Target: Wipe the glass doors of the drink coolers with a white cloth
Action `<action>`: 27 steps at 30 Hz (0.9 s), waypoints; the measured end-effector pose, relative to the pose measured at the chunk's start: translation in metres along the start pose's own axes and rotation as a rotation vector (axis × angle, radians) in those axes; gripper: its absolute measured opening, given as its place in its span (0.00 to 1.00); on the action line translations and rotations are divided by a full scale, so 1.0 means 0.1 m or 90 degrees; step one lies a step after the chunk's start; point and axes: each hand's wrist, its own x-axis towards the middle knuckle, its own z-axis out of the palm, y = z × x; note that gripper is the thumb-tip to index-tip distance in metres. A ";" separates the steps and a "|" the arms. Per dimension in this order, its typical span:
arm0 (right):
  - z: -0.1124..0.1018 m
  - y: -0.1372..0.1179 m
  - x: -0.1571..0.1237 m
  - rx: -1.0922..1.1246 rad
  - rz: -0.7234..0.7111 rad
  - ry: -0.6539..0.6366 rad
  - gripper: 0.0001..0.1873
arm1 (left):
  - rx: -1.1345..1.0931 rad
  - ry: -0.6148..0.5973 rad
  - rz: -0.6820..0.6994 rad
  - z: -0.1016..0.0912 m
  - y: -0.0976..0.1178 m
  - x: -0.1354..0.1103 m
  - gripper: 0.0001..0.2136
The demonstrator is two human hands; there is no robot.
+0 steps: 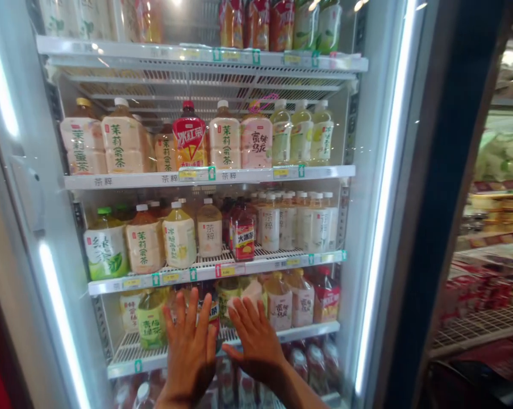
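Note:
Both of my hands reach forward, low in the view, in front of a drinks fridge. My left hand [191, 341] has its fingers stretched upward and holds nothing. Beside it, my right hand [256, 335] is spread with the thumb pointing left, also holding nothing. Whether the palms touch the glass door, I cannot tell. Behind the hands is the lower shelf, with a green tea bottle [151, 321] just left of my left hand. Two peach-coloured bottles, one a pale pink-labelled bottle [280, 304], stand right of my right hand. The hands partly cover other bottles between them.
Higher shelves hold several tea bottles, among them a red-capped bottle [190, 136] and a green-capped bottle [105, 244]. Bright light strips [386, 187] run down both sides. At the right, past a dark frame [447, 187], another shelf rack [495, 250] holds packaged goods.

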 end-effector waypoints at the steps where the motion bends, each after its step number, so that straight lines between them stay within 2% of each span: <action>1: 0.00 0.01 -0.06 0.002 0.006 -0.003 0.46 | 0.000 -0.002 -0.003 0.06 0.08 -0.02 0.39; 5: -0.11 0.27 0.20 0.005 0.113 -0.023 0.46 | -0.045 0.013 -0.028 0.24 0.35 0.06 0.38; 7: -0.14 0.34 0.20 0.016 0.150 -0.027 0.45 | -0.063 0.014 -0.030 0.30 0.45 0.15 0.38; 10: -0.08 0.24 -0.27 0.000 0.170 -0.005 0.45 | -0.062 0.010 -0.008 0.40 0.57 0.18 0.38; 12: -0.03 0.19 -0.61 -0.038 0.182 0.013 0.45 | -0.054 0.015 0.012 0.49 0.62 0.13 0.37; 13: -0.02 0.21 -0.70 -0.050 0.183 0.018 0.45 | -0.050 0.018 0.019 0.54 0.64 0.09 0.36; 15: -0.05 0.37 -0.62 -0.054 0.198 0.022 0.45 | -0.034 0.022 0.030 0.62 0.66 -0.01 0.35; 18: -0.16 0.67 -0.25 -0.023 0.254 0.025 0.44 | -0.007 0.027 0.040 0.70 0.65 -0.11 0.35; 20: -0.15 0.70 -0.24 -0.008 0.276 0.024 0.44 | 0.000 0.029 0.043 0.72 0.63 -0.15 0.35; 21: -0.11 0.64 -0.35 -0.007 0.277 0.021 0.44 | 0.000 0.030 0.042 0.73 0.63 -0.17 0.36; 25: 0.10 0.24 -1.09 -0.037 0.257 0.021 0.45 | -0.015 0.036 0.028 0.76 0.61 -0.19 0.36; 27: 0.13 0.22 -1.14 -0.034 0.251 0.015 0.44 | -0.016 0.033 0.028 0.77 0.61 -0.20 0.36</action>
